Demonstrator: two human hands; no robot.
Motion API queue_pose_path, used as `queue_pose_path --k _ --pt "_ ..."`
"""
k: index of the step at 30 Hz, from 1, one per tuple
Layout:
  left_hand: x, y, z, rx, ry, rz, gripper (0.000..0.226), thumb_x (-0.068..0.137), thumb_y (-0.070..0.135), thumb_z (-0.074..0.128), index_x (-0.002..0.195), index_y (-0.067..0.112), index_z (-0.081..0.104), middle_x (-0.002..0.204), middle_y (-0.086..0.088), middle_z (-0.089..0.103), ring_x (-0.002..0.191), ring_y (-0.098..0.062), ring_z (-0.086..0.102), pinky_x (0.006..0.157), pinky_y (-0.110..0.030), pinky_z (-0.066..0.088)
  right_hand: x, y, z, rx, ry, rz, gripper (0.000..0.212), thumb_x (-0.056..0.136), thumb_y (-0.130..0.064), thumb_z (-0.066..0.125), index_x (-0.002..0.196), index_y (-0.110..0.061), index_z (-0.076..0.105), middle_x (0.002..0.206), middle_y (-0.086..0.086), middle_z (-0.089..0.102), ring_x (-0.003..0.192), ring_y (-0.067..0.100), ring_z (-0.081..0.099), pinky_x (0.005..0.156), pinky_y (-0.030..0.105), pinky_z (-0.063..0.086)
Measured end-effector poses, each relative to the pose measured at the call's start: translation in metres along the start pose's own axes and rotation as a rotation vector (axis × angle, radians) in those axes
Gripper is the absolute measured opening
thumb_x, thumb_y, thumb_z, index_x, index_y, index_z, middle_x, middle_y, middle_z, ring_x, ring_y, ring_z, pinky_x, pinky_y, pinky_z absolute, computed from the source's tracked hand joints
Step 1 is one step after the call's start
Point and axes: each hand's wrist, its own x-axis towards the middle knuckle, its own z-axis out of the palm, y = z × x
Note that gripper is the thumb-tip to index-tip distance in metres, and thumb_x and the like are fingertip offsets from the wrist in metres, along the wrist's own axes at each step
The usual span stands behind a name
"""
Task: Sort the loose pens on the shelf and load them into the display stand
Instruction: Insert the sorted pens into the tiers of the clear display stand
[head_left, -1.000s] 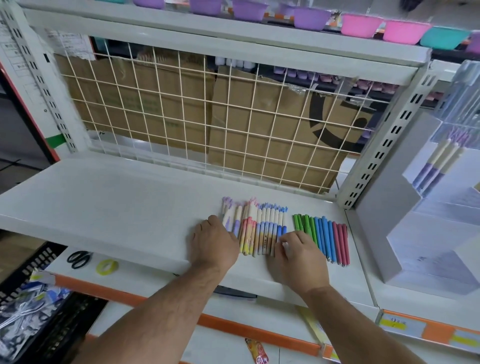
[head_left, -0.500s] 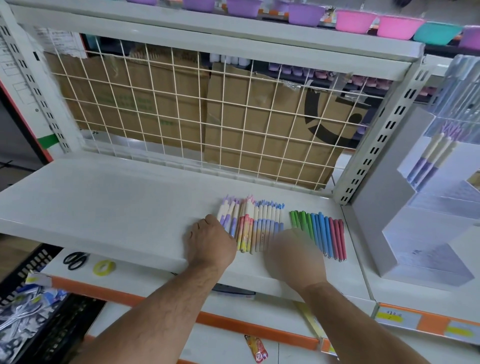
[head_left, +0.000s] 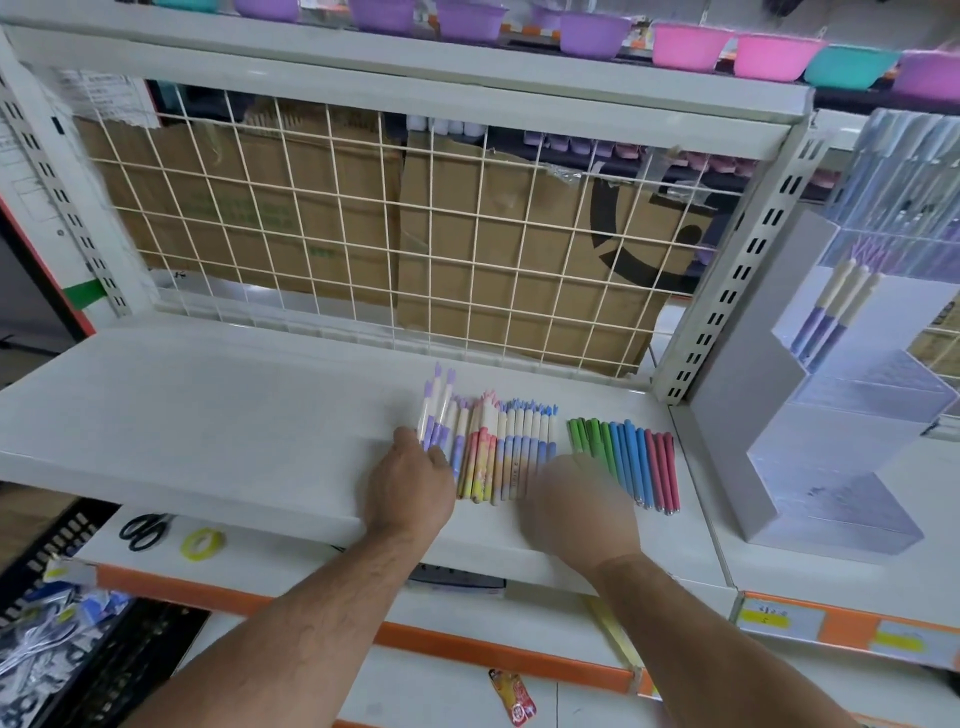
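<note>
While the pens lie colour-grouped on the shelf, the left hand curls round the purple pens, likely pulling that set to join the stocked pens in the stand. The right hand is blurred, grip unclear.

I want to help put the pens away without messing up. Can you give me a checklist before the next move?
1. Purple-and-white pens set apart from the pastel pen row: ok, two stick out farther back.
2. Left hand gripping them: cannot tell, its fingers touch them.
3. Right hand free: cannot tell, blurred.
4. Green, blue and red pens grouped by colour: ok.
5. Room in the clear tiered plastic display stand: ok, lower tiers look empty; matching pens stand in an upper tier.
</note>
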Motion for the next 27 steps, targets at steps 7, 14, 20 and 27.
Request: queue_pose_path --k 7,14,20,27 --pt "-0.015 0.020 0.001 -0.333 -0.018 0.113 0.011 0.101 0.023 0.047 0.098 0.016 0.055 0.078 -0.001 0.064 0.070 -0.024 0.061 0.060 -0.040 0.052 0.011 -0.006 -0.019 0.219 -0.047 0.205 0.017 0.096 -0.030 0.058 0.100 -0.019 0.069 0.093 -0.007 0.065 0.082 0.012 0.060 0.073 0.031 0.054" --pt "-0.053 0.084 0.030 -0.722 -0.309 0.083 0.017 0.096 0.003 0.048 0.091 0.012 0.061 0.072 -0.006 0.061 0.064 -0.021 0.054 0.054 -0.022 0.045 0.035 -0.004 -0.078 0.841 -0.123 0.408 0.010 0.087 -0.022 0.072 0.094 -0.015 0.075 0.072 -0.008 0.068 0.064 0.006 0.060 0.060 0.025 0.048" --pt "-0.090 0.135 0.053 -0.859 -0.509 0.113 0.026 0.098 -0.008 0.041 0.095 0.009 0.061 0.071 -0.005 0.061 0.059 -0.011 0.054 0.053 -0.019 0.044 0.027 0.040 -0.119 0.931 -0.169 0.430 0.018 0.091 -0.007 0.067 0.084 0.007 0.060 0.057 0.010 0.061 0.043 0.031 0.059 0.042 0.038 0.049" --pt "-0.121 0.185 0.094 -0.818 -0.494 0.085 0.021 0.103 0.007 0.048 0.102 0.020 0.064 0.079 0.008 0.071 0.073 -0.002 0.065 0.063 -0.014 0.049 0.022 0.112 -0.144 0.810 -0.238 0.400 0.013 0.086 -0.011 0.073 0.078 -0.003 0.068 0.061 0.013 0.064 0.046 0.027 0.059 0.046 0.040 0.055"
